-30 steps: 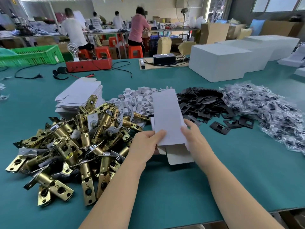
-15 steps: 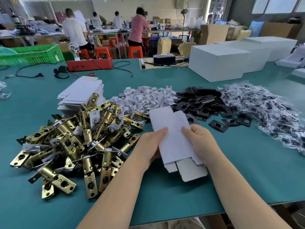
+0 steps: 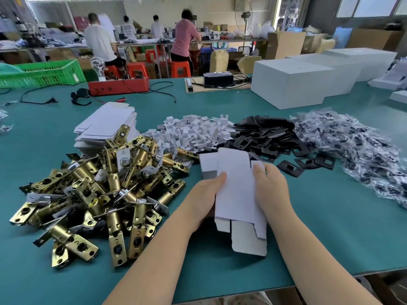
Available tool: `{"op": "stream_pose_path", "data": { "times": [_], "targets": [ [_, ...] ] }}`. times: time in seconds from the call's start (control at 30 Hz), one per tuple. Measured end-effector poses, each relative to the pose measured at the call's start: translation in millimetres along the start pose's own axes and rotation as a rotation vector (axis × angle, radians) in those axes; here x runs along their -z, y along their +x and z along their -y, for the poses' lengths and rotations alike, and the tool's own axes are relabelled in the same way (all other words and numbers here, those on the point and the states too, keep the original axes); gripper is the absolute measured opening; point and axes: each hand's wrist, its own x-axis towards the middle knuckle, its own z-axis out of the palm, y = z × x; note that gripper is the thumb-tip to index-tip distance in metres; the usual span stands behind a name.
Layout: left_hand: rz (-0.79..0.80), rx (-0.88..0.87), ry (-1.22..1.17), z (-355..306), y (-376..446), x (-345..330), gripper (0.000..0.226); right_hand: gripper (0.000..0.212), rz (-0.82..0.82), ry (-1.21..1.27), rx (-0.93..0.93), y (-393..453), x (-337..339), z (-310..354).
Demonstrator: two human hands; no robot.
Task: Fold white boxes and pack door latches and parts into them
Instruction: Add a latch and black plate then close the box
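pulled nearer and popped partly open since 1 second back: white box [image 3: 235,190], flat and raised then, now showing a grey inner wall at its far left corner. held low over green table [image 3: 330,216] between both hands. left hand [image 3: 206,200] gripping left edge, thumb laid over top panel; right hand [image 3: 272,190] gripping right edge, fingers curled round far flap. long axis running away from the body, near-end flaps hanging loose toward the wrists, roughly midway between the 2 hands. probably next: tucking those near flaps shut. brass latches [image 3: 105,190] heaped just left, closer to left hand; black plates [image 3: 286,148] beyond right hand; flat blanks [image 3: 105,122] stacked behind the latches.
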Motion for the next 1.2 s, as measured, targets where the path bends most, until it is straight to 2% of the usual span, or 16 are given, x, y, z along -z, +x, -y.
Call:
{"op": "stream_pose_path", "data": {
  "times": [0.07, 0.13, 0.2, 0.27, 0.33, 0.43, 0.53, 0.63, 0.8, 1.0, 1.2],
  "targets": [
    [0.013, -0.019, 0.024, 1.2, -0.9, -1.3, 0.04, 0.023, -0.073, 0.093, -0.006, 1.5, 4.2, 0.0],
    [-0.006, -0.117, 0.088, 4.1, -1.1, -1.4, 0.041, 0.021, -0.128, 0.186, -0.033, 0.7, 5.7, -0.1],
    [-0.062, -0.216, 0.139, 3.9, -3.6, -0.9, 0.042, 0.025, -0.115, 0.234, -0.02, -3.3, 5.0, 0.8],
    [-0.11, -0.258, 0.14, 2.9, -3.6, -0.3, 0.036, 0.038, -0.046, 0.214, 0.043, -7.7, 2.4, 2.1],
    [-0.057, -0.276, 0.02, 0.2, -3.9, -1.2, 0.024, 0.049, 0.029, 0.178, 0.076, -10.4, -0.1, 3.2],
    [0.034, -0.308, -0.125, -4.4, -5.0, -0.9, 0.035, 0.048, 0.193, 0.219, 0.053, -12.7, -0.4, 5.8],
    [0.019, -0.364, -0.171, -5.9, -3.7, 1.3, 0.041, 0.044, 0.305, 0.392, 0.012, -12.1, 2.0, 7.2],
    [0.0, -0.42, -0.156, -5.5, -2.7, 3.4, 0.045, 0.046, 0.356, 0.441, -0.031, -11.4, 3.0, 8.5],
    [-0.029, -0.432, -0.069, -1.8, -1.0, 3.4, 0.035, 0.037, 0.467, 0.52, 0.008, -14.5, 1.6, 7.2],
    [-0.087, -0.388, -0.069, 0.8, 4.4, 5.6, 0.015, 0.026, 0.462, 0.431, 0.006, -12.7, 1.5, 7.1],
    [-0.071, -0.324, -0.08, 0.2, 2.7, 3.1, 0.02, 0.018, 0.44, 0.468, -0.055, -12.9, 2.0, 5.9]
  ]
}}
